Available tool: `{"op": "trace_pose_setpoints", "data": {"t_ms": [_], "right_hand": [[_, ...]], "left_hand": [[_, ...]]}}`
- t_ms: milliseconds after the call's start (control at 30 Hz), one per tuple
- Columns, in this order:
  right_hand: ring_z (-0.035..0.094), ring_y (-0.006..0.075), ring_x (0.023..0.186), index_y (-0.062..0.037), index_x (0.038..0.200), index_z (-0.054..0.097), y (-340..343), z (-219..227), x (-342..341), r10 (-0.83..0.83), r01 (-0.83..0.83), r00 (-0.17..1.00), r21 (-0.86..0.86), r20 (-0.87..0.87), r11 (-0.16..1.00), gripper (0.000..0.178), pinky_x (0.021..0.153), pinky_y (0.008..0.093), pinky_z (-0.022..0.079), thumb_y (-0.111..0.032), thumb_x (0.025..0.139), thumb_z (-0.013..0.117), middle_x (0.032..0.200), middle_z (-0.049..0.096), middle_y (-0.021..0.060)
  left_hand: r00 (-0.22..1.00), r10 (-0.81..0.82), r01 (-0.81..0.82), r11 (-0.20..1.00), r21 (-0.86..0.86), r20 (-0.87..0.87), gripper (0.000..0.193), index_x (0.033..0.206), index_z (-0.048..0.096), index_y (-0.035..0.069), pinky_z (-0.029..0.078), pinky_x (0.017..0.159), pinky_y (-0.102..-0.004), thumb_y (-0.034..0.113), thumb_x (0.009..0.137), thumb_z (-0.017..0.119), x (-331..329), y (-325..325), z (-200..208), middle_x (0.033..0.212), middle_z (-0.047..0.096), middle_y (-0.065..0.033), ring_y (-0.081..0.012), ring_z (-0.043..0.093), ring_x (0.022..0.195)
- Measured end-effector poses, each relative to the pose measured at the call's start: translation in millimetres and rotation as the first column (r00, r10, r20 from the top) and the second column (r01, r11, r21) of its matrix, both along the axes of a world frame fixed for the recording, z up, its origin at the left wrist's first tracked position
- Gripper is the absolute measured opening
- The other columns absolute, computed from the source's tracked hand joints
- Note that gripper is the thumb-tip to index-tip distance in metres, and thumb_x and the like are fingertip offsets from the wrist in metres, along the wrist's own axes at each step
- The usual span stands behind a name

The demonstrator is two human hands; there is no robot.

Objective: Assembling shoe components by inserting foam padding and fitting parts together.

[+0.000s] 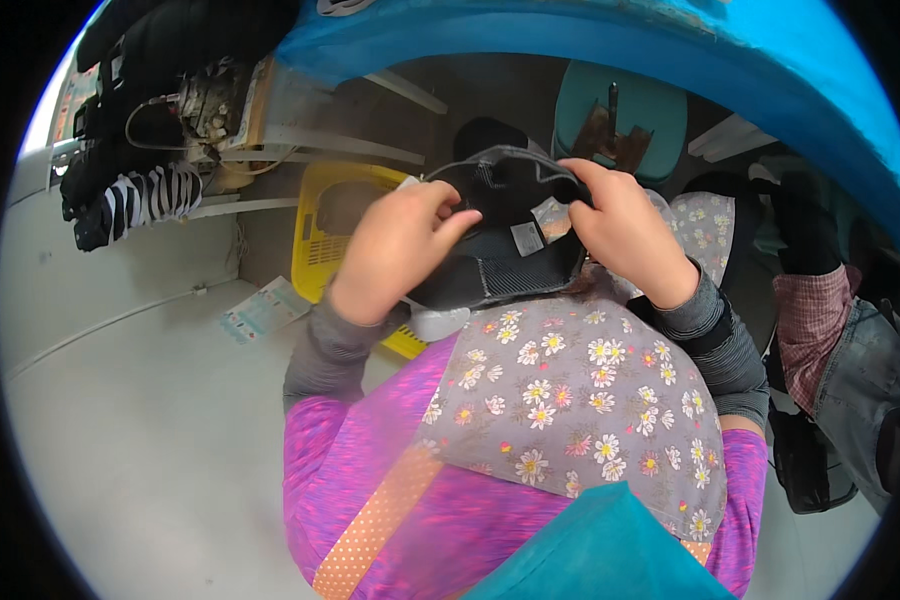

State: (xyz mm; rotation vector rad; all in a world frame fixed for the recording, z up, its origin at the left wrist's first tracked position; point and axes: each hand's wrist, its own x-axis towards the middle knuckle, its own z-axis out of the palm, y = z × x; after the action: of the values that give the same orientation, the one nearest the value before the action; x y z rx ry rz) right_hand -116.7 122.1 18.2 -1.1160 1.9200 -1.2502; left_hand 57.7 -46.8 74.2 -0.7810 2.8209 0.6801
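Pale grey floor (170,460) runs along the left, meeting a light wall (120,285) at a line of thin cable; a printed sheet (265,310) lies on it near that wall. Blue sheeting (530,40) spans the top of the view. Beneath it stands a teal stool (574,105) bearing a brown object. Upper left: a machine (210,105), with dark cloth and a striped black-and-white piece (150,202) beside it. A yellow basket (305,225) sits behind the left hand (398,240). At right, another person's denim-clad leg (855,365) shows. Black fabric item (455,282), labels visible inside, is held over the floral apron (580,400). Right hand (618,215) pinches its rim; left hand is at the opposite edge, thumb apart, its grip impossible to confirm.
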Motion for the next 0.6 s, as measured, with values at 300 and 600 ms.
{"op": "trace_pose_setpoints", "data": {"t_ms": [300,600], "right_hand": [[0.067,0.0412,0.079,0.0037,0.096,0.068,-2,-13,-11,0.008,0.01,0.994,0.169,-0.105,0.985,0.025,0.076,0.0451,0.054,-0.006,0.075,0.058,0.081,0.067,0.0251],[0.068,0.035,0.065,0.0106,0.104,0.065,3,-64,-31,-0.096,0.025,0.969,0.299,0.228,0.954,0.032,0.061,0.0401,0.055,0.001,0.077,0.051,0.077,0.067,0.0252]], "left_hand": [[0.987,-0.161,0.145,0.92,-0.363,-0.013,0.033,0.091,0.06,0.005,0.049,0.061,-0.0407,0.033,0.083,0.074,-17,-10,-41,0.074,0.063,-0.0155,-0.0346,0.064,0.071],[0.646,-0.641,0.7,0.714,-0.012,-0.415,0.041,0.058,0.042,0.009,0.037,0.045,-0.0388,0.017,0.081,0.075,-20,32,-45,0.052,0.046,-0.0063,-0.0266,0.05,0.048]]}}
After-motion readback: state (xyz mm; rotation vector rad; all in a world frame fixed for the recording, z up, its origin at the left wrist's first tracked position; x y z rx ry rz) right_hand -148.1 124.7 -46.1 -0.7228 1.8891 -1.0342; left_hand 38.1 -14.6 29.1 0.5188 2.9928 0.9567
